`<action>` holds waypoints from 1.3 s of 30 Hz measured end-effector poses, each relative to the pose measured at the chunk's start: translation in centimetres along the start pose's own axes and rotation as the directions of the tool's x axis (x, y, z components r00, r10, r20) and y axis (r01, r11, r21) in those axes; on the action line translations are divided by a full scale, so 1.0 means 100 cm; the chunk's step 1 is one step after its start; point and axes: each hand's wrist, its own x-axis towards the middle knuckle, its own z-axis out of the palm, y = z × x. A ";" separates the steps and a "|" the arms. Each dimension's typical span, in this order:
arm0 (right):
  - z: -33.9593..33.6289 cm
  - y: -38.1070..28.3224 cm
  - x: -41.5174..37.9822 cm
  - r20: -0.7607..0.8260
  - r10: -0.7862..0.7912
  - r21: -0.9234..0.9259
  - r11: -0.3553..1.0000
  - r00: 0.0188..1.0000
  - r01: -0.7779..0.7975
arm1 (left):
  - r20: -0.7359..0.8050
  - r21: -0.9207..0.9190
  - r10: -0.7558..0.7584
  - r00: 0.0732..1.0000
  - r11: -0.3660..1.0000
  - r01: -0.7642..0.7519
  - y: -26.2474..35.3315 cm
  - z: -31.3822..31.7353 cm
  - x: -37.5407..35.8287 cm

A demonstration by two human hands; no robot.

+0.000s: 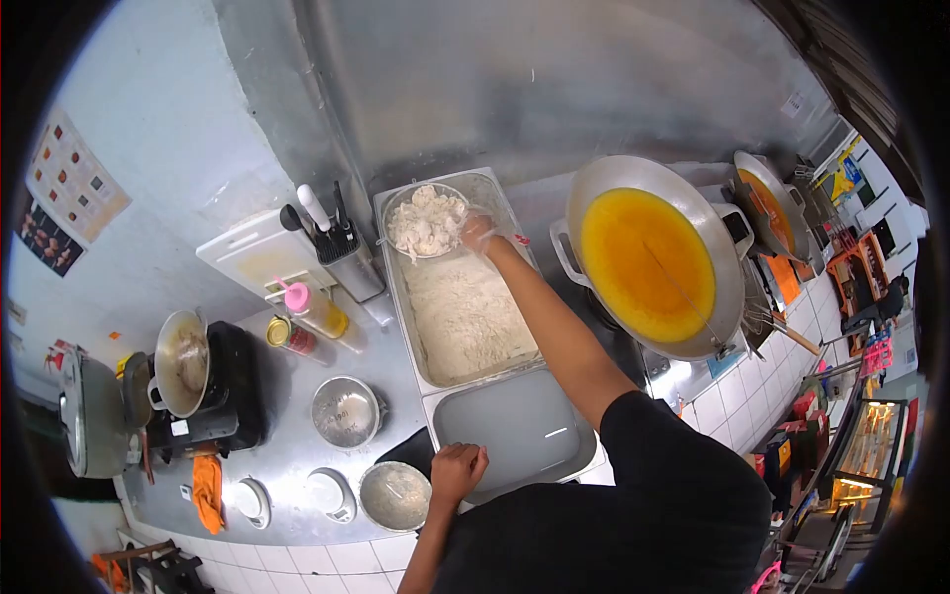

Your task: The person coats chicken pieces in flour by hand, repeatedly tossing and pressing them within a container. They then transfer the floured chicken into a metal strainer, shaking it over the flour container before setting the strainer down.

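In the head view, the right hand (479, 234), covered by a thin clear glove, is stretched to the upper middle of the frame and is closed on the rim of a round wire-mesh strainer (427, 221). The strainer is heaped with pale, flour-coated pieces and is held over the far end of a long rectangular steel tray of white flour (465, 317).

The strainer itself is judged stiff and light, but the load in it looks soft, loose and dusty, likely to spill if tipped, so it is best taken at the rim and kept level.

The left hand (455, 470) is seen at the lower middle, curled into a fist at the near edge of an empty rectangular steel tray (515, 426); whether anything is gripped there cannot be told.

Just left of that fist sits a small round steel bowl (394, 495). At the right of the frame stands a wide steel wok of yellow oil (648, 259).
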 end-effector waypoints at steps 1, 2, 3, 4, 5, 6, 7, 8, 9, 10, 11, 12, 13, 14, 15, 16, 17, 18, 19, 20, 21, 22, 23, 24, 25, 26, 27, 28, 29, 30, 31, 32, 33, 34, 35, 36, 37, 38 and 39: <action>-0.011 0.014 -0.004 0.142 0.134 0.256 0.952 0.981 -0.167 | 0.002 -0.004 -0.003 1.000 1.000 0.003 0.000 0.000 0.000; -0.021 0.028 -0.008 0.279 0.262 0.449 0.815 0.924 -0.366 | 0.005 -0.006 -0.007 1.000 1.000 0.007 0.000 0.000 -0.002; -0.018 0.038 -0.011 0.440 0.317 0.592 0.601 0.840 -0.537 | -0.002 -0.007 -0.005 1.000 1.000 0.005 0.000 0.001 -0.003; -0.017 0.041 -0.018 0.459 0.201 0.633 0.610 0.865 -0.477 | -0.010 -0.008 -0.001 1.000 1.000 0.001 -0.001 0.003 -0.006; 0.008 0.038 -0.023 0.467 0.088 0.671 0.614 0.880 -0.417 | -0.022 -0.011 0.008 1.000 1.000 -0.008 -0.003 0.004 -0.004; 0.013 0.036 -0.031 0.461 0.041 0.699 0.598 0.886 -0.392 | 0.011 0.015 0.002 1.000 1.000 -0.002 -0.003 0.003 -0.003; 0.018 0.035 -0.037 0.455 -0.006 0.727 0.579 0.891 -0.367 | 0.010 0.013 -0.010 1.000 1.000 0.010 -0.001 0.001 -0.004; 0.013 0.027 -0.046 0.442 0.020 0.745 0.548 0.897 -0.380 | 0.011 0.007 -0.016 1.000 1.000 0.016 0.000 0.001 -0.003; 0.004 0.016 -0.055 0.432 0.047 0.762 0.516 0.901 -0.392 | 0.015 -0.001 -0.021 1.000 1.000 0.021 0.000 0.003 -0.003; -0.004 0.004 -0.064 0.423 0.070 0.779 0.480 0.903 -0.403 | 0.036 0.019 -0.023 0.999 1.000 0.022 -0.003 0.006 -0.005; -0.009 -0.005 -0.067 0.533 0.133 0.763 0.351 0.835 -0.543 | 0.028 0.021 -0.006 1.000 1.000 0.006 -0.003 0.007 -0.005; -0.014 -0.014 -0.068 0.636 0.174 0.722 0.208 0.752 -0.659 | 0.017 0.024 0.006 1.000 1.000 -0.007 -0.003 0.007 -0.004; 0.003 -0.042 -0.078 0.571 0.252 0.723 0.295 0.781 -0.624 | 0.013 0.027 0.015 1.000 1.000 -0.015 -0.003 0.006 -0.004; -0.009 -0.042 -0.092 0.593 0.267 0.709 0.272 0.759 -0.650 | 0.008 0.028 0.015 1.000 1.000 -0.015 -0.003 0.007 -0.004; -0.026 -0.041 -0.105 0.614 0.268 0.698 0.257 0.743 -0.669 | 0.026 0.028 0.002 1.000 1.000 -0.003 -0.002 0.007 -0.005; -0.036 -0.042 -0.117 0.628 0.261 0.690 0.250 0.733 -0.680 | 0.047 0.027 -0.014 0.999 1.000 0.013 -0.001 0.005 -0.005; -0.040 -0.040 -0.124 0.636 0.251 0.686 0.250 0.730 -0.683 | 0.060 0.028 -0.025 0.998 0.999 0.023 -0.001 0.006 -0.003; -0.045 -0.037 -0.128 0.641 0.244 0.685 0.248 0.728 -0.685 | 0.078 0.024 -0.029 0.997 0.999 0.027 -0.001 0.006 -0.003; -0.051 -0.034 -0.132 0.644 0.239 0.688 0.235 0.727 -0.686 | 0.067 0.022 -0.021 0.998 1.000 0.019 -0.001 0.004 -0.004; -0.062 -0.032 -0.135 0.646 0.245 0.692 0.211 0.723 -0.690 | 0.050 0.024 -0.010 0.999 1.000 0.009 0.000 0.003 -0.004; -0.075 -0.031 -0.134 0.646 0.263 0.698 0.177 0.717 -0.694 | 0.029 0.020 0.002 1.000 1.000 -0.003 0.000 0.004 -0.002; -0.091 -0.037 -0.141 0.647 0.329 0.701 0.099 0.688 -0.706 | 0.027 0.038 -0.014 1.000 0.999 0.013 0.001 0.005 -0.005; -0.103 -0.047 -0.155 0.655 0.402 0.693 0.017 0.640 -0.720 | 0.037 0.048 -0.021 0.999 0.999 0.019 0.000 0.005 -0.008; -0.092 -0.052 -0.155 0.646 0.416 0.696 0.022 0.639 -0.718 | 0.049 0.050 -0.007 0.999 0.999 0.005 -0.003 0.008 -0.006; -0.078 -0.068 -0.153 0.635 0.429 0.701 0.031 0.642 -0.713 | 0.048 0.048 0.004 0.999 0.999 -0.006 -0.011 0.015 -0.013; -0.067 -0.082 -0.149 0.632 0.450 0.700 0.017 0.631 -0.714 | 0.047 0.064 0.013 0.999 0.998 -0.016 -0.018 0.022 -0.017; -0.051 -0.094 -0.146 0.633 0.470 0.700 -0.009 0.615 -0.714 | -0.009 0.059 0.032 0.999 0.998 -0.032 -0.016 0.025 -0.018; -0.053 -0.095 -0.140 0.635 0.491 0.701 -0.041 0.597 -0.712 | 0.025 0.059 0.031 0.999 0.998 -0.033 -0.022 0.030 -0.022; -0.046 -0.097 -0.136 0.630 0.518 0.705 -0.069 0.579 -0.706 | 0.021 0.011 0.021 1.000 1.000 -0.021 -0.023 0.031 -0.023; -0.031 -0.101 -0.135 0.633 0.542 0.714 -0.133 0.552 -0.687 | 0.012 0.016 -0.018 1.000 1.000 0.018 -0.030 0.035 -0.028; -0.068 -0.071 -0.138 0.636 0.493 0.728 -0.131 0.593 -0.673 | 0.016 0.031 -0.005 1.000 1.000 0.004 -0.031 0.034 -0.026; -0.108 -0.041 -0.140 0.637 0.441 0.742 -0.130 0.632 -0.657 | 0.006 0.027 0.030 1.000 0.999 -0.030 -0.045 0.039 -0.032; -0.154 -0.006 -0.144 0.636 0.387 0.755 -0.133 0.668 -0.642 | -0.007 0.029 0.061 0.998 0.998 -0.061 -0.060 0.043 -0.036; -0.128 -0.025 -0.141 0.663 0.424 0.722 -0.145 0.617 -0.676 | -0.007 0.045 0.067 0.998 0.997 -0.066 -0.052 0.043 -0.032; -0.099 -0.050 -0.140 0.691 0.458 0.684 -0.166 0.559 -0.710 | 0.001 0.063 0.073 0.997 0.995 -0.073 -0.037 0.034 -0.026; -0.085 -0.061 -0.139 0.716 0.491 0.646 -0.196 0.497 -0.738 | 0.011 0.086 0.083 0.996 0.993 -0.084 -0.028 0.027 -0.020; -0.086 -0.057 -0.140 0.664 0.481 0.704 -0.142 0.573 -0.696 | 0.012 0.078 0.071 0.997 0.994 -0.072 -0.023 0.026 -0.018; -0.097 -0.046 -0.140 0.606 0.463 0.758 -0.089 0.647 -0.646 | 0.011 0.072 0.056 0.998 0.996 -0.057 -0.020 0.025 -0.018; -0.126 -0.028 -0.150 0.629 0.440 0.758 -0.165 0.641 -0.631 | 0.009 0.068 0.041 0.999 0.997 -0.041 -0.018 0.022 -0.016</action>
